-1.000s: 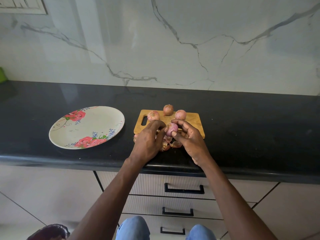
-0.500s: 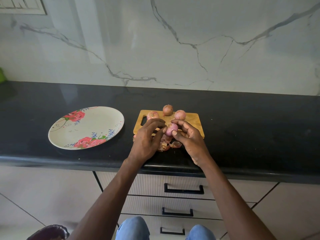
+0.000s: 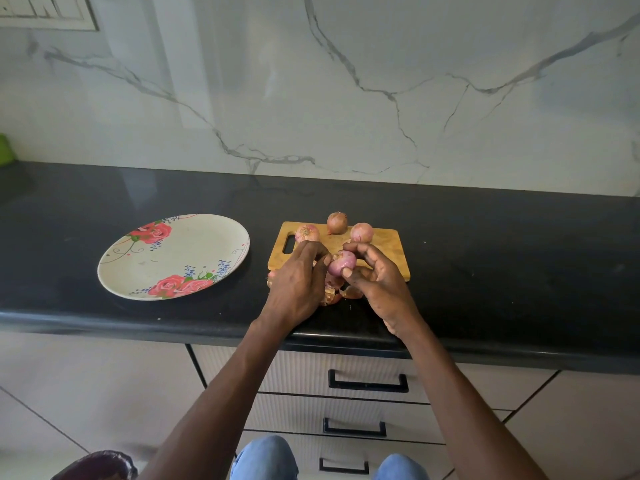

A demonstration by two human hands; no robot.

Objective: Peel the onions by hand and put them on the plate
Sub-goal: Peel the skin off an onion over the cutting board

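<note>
My right hand (image 3: pixel 375 282) pinches a small pink-purple onion (image 3: pixel 341 263) just above the near edge of the wooden cutting board (image 3: pixel 384 251). My left hand (image 3: pixel 296 285) meets it from the left, fingertips on its skin. Three unpeeled onions sit along the board's far edge: one at the left (image 3: pixel 306 233), one in the middle (image 3: pixel 337 222), one at the right (image 3: pixel 361 232). Loose brown peels (image 3: pixel 334 294) lie on the counter under my hands. The flowered plate (image 3: pixel 173 256) lies to the left with nothing on it.
The black counter (image 3: pixel 502 265) runs wall to wall under a marble backsplash. Drawers with black handles (image 3: pixel 367 382) are below the counter's front edge. A green object (image 3: pixel 5 148) shows at the far left edge.
My left-hand fingers have shifted slightly on the onion, which has turned a little in my right hand. Everything else stays put.
</note>
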